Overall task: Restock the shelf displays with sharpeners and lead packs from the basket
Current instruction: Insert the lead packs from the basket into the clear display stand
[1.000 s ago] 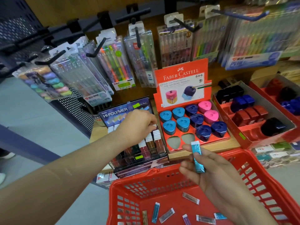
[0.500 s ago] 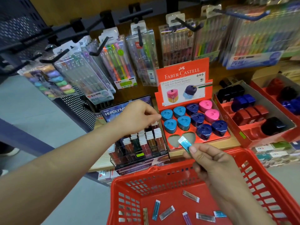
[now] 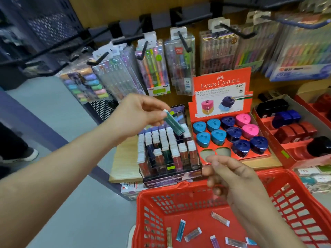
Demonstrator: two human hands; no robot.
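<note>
Slotting the green lead pack (image 3: 174, 124) into the clear lead display (image 3: 166, 158) looks to be the step in hand. The left hand (image 3: 138, 115) pinches the pack by its white-capped end between thumb and fingertips. The pack slants down and away from that hand, its lower end just above the display's back rows. To do this well, the hand should turn the pack upright with the cap on top like its neighbours. It should then line the pack over a free slot, best beside the other green ones, and lower it straight so it knocks no nearby caps. Which slot is free I cannot tell for certain. A light pinch should be enough, since the pack looks small and light. The right hand (image 3: 231, 178) hovers over the far rim of the red basket (image 3: 157, 193), fingers loosely curled and holding nothing, so it is free to fetch the next pack. Below that hand, seven loose packs (image 3: 180, 230) lie on the basket floor, one partly hidden by the forearm, and no sharpeners show there. Just beyond the same hand, the sharpener tray (image 3: 221, 81) holds ten sharpeners (image 3: 233, 134): four light blue, four navy and two pink. Its two nearest slots stand empty.
</note>
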